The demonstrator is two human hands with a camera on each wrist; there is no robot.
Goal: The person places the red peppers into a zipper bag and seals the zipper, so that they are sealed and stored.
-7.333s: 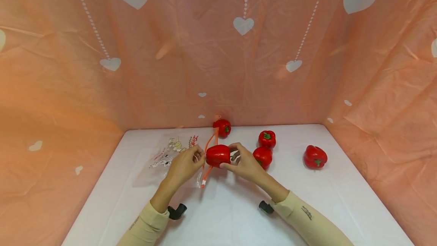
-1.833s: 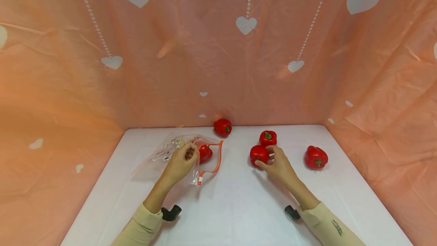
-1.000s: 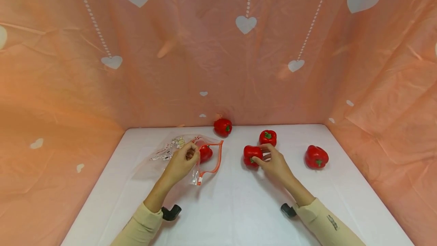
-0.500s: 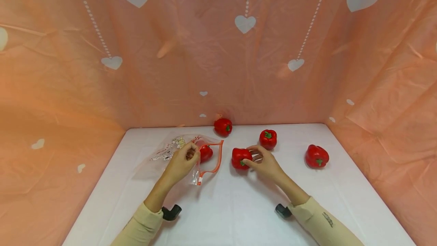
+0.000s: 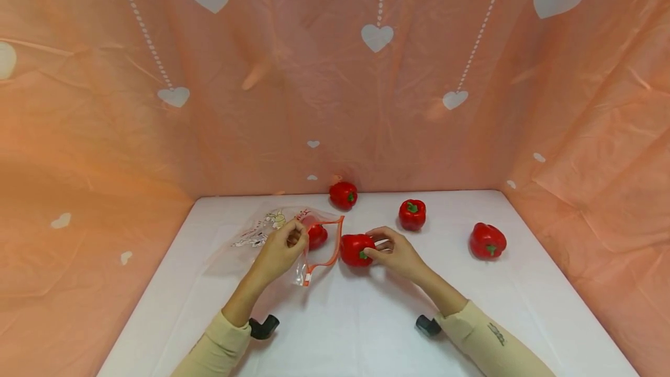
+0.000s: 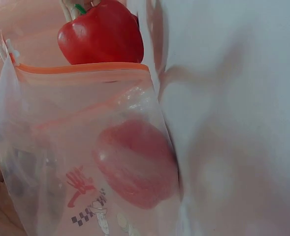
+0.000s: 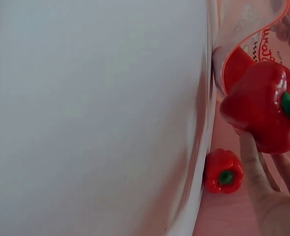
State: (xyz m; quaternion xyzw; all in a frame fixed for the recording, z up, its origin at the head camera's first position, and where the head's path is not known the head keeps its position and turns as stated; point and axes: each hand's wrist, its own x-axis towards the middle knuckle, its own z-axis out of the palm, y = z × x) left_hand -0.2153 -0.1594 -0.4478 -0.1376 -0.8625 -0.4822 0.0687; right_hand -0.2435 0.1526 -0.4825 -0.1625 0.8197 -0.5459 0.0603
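My left hand pinches the upper rim of a clear zip bag with an orange zip edge and printed cartoon figures. The bag's mouth gapes toward the right. Inside it lies one red bell pepper, seen through the film. My right hand grips a second red bell pepper by its stem end, thumb beside the green stem. This pepper is right at the orange edge of the bag's mouth. In the left wrist view only part of the left hand shows, at the left edge.
Three more red bell peppers stand on the white table: one at the back, one behind my right hand and another farther right. An orange curtain with white hearts encloses the back and sides.
Earlier both hands were at a pepper by the bag; it now lies inside. My right hand has since taken another pepper from the right and carried it left to the bag's mouth.
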